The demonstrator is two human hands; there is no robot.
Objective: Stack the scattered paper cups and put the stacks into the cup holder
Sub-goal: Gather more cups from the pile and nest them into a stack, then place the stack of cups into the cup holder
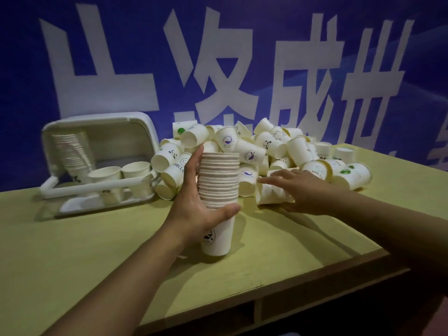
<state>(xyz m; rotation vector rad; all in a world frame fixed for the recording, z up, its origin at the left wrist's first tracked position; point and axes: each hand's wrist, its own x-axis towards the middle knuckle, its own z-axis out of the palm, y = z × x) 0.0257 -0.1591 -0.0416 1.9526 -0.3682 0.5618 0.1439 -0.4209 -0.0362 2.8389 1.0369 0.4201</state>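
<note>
Paper cups (271,200) lie sideways mid-worktop under the right hand (305,190), fingers spread; left hand (194,204) clamps the upright stack (218,187) beside them.

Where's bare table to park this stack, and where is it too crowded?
Bare table runs along the near edge, in front of the cup holder and around the stack the left hand holds. Another patch lies near the right hand. The loose cup pile crowds the back.
</note>
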